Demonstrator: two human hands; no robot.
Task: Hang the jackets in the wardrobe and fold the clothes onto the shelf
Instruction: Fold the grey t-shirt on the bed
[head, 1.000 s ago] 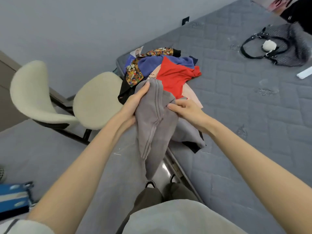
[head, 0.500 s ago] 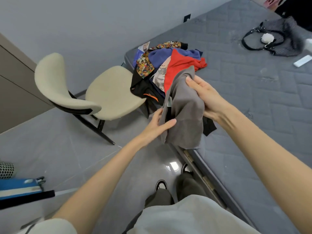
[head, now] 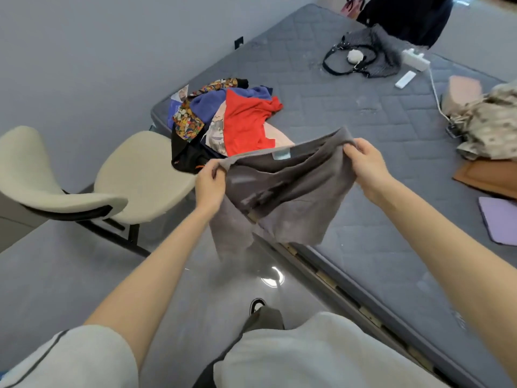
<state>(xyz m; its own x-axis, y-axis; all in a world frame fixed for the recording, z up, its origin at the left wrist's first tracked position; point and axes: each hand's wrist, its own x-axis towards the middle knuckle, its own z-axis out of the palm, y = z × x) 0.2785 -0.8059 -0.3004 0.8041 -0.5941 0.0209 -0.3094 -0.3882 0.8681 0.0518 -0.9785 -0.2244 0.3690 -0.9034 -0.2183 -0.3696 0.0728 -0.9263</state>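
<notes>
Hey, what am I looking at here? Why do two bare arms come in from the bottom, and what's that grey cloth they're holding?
No machine here: a person wears a wide-angle camera on the head, looking forward and down, so the arms enter from below. The left hand and the right hand each grip the top edge of a dark grey soft garment, holding it spread in the air beside a grey quilted mattress. On the mattress lies a pile of clothes with a red garment on top; farther off rest a grey handbag with black straps and a white power strip. A cream padded chair stands on the floor to the left.
</notes>
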